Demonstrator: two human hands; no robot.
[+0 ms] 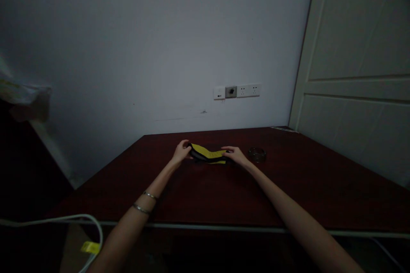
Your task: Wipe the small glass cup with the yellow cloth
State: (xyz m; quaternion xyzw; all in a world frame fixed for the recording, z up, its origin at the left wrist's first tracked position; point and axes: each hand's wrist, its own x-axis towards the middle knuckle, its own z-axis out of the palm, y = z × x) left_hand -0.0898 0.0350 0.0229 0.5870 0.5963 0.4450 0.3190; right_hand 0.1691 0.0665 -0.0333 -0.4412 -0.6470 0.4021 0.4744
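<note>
A small yellow and black cloth item (207, 154) lies stretched out on the dark red table (198, 192), far from me. My left hand (181, 150) pinches its left end with closed fingers. Its right end is gripped by my right hand (235, 154). Both arms reach straight forward over the table. Two thin bangles sit on my left forearm.
A small round glass dish (256, 153) stands just right of my right hand. Wall sockets (237, 91) sit on the white wall behind. A white door (358, 76) is at the right. A white cable (64, 222) hangs off the table's near left edge.
</note>
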